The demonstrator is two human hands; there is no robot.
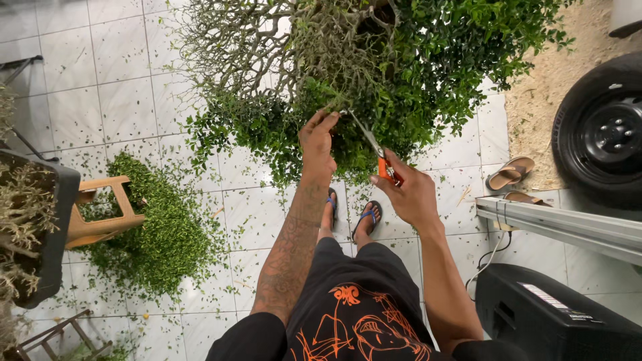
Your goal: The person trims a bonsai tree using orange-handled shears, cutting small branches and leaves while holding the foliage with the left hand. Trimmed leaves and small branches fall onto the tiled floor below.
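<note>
Trimming a bush with shears.
Right hand (409,194) closed round orange-handled shears (376,152), blades up; left hand (318,142) pinches a twig (332,100) of the bush (401,60) ahead. Twigs look thin, springy; best gripped near the cut.

Bush (401,73) fills the upper middle of the frame; clippings pile (157,234) and stool (103,210) lie lower left, tyre (602,130) and sandals (511,175) at right

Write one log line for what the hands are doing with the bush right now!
left hand: pinching a twig of the bush | right hand: gripping orange-handled scissors, blades at the twig | floor: pile of green clippings
</note>
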